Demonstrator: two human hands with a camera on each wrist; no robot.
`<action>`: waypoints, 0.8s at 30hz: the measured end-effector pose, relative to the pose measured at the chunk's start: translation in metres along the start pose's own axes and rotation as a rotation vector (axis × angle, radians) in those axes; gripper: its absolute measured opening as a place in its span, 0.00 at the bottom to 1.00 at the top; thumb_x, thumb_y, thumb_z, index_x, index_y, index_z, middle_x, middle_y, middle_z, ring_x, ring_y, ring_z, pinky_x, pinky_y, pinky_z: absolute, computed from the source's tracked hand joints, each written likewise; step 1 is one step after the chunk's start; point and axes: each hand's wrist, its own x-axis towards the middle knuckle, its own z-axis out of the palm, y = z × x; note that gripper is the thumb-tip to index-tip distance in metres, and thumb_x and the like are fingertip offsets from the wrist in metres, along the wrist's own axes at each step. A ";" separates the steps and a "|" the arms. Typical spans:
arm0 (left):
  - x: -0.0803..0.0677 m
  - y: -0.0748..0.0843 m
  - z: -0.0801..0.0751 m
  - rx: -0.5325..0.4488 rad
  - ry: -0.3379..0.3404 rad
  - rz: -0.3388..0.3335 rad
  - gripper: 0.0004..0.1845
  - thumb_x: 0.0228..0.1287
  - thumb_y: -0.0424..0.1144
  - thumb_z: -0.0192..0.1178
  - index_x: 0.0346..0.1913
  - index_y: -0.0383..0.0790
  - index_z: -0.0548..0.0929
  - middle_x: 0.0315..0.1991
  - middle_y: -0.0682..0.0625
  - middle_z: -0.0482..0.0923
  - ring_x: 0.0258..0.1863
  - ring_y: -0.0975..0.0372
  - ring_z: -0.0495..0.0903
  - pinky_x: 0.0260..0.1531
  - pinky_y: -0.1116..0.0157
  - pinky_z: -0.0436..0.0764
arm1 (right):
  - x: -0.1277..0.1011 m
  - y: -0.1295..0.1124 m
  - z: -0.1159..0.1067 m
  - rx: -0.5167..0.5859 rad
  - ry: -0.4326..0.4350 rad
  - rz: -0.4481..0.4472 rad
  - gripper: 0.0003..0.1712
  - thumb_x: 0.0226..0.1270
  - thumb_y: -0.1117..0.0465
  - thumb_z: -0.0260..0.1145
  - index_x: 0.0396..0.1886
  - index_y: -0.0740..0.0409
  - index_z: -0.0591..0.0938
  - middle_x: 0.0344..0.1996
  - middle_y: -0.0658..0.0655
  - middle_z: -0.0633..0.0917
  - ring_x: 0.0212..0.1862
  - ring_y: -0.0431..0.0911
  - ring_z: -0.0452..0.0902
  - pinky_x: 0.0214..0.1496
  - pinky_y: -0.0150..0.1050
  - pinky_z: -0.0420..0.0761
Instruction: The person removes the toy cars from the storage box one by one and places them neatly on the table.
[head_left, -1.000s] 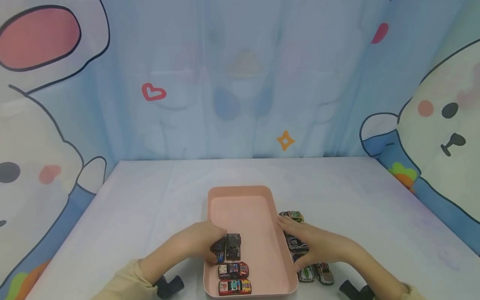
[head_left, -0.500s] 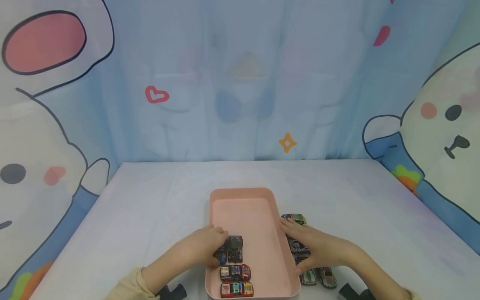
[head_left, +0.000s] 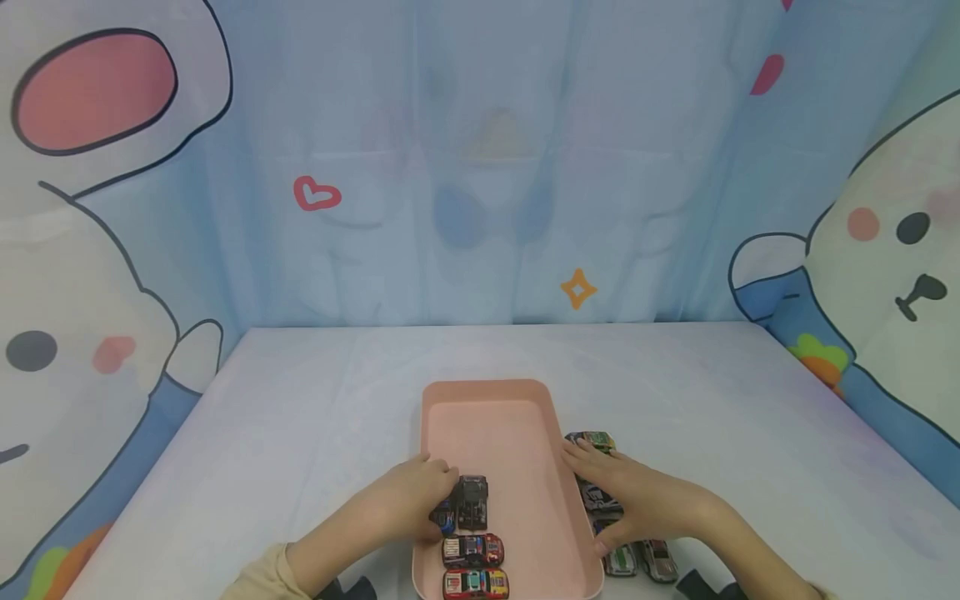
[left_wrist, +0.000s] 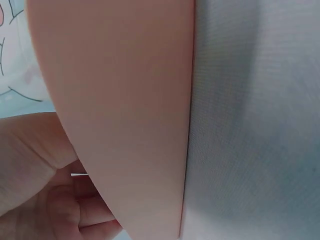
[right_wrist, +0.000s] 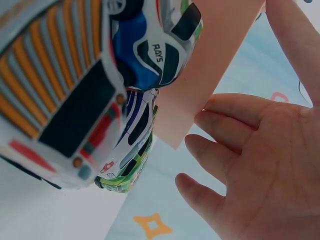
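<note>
A pink tray [head_left: 487, 386] lies on the white tablecloth. Inside it, at the near left, sit a black toy car [head_left: 472, 502], a dark red one [head_left: 472, 550] and a red-and-blue one [head_left: 475, 584]. My left hand [head_left: 416, 498] reaches over the tray's left rim and pinches a dark blue car [head_left: 444, 520] beside the black one. The left wrist view shows only the tray's outer wall [left_wrist: 125, 100] and curled fingers [left_wrist: 65, 210]. My right hand [head_left: 630, 497] lies flat with straight fingers on the toy cars [head_left: 597, 497] right of the tray. They show close up in the right wrist view [right_wrist: 145, 50].
More cars stand by the tray's right side: a green one [head_left: 592, 439] at the far end, a green-white one [head_left: 620, 560] and a silver one [head_left: 658, 560] nearest me. A printed cartoon backdrop [head_left: 480, 167] walls the table on three sides.
Both hands stay almost where they were. The left hand has nudged the blue car slightly against the black one. The head view has tilted a little.
</note>
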 end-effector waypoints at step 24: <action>-0.020 -0.037 -0.046 -0.123 0.161 0.033 0.37 0.44 0.34 0.75 0.59 0.26 0.72 0.56 0.36 0.73 0.55 0.47 0.72 0.55 0.54 0.73 | 0.000 0.003 0.001 0.033 -0.005 -0.020 0.61 0.45 0.41 0.71 0.73 0.63 0.53 0.71 0.65 0.49 0.70 0.62 0.43 0.64 0.68 0.42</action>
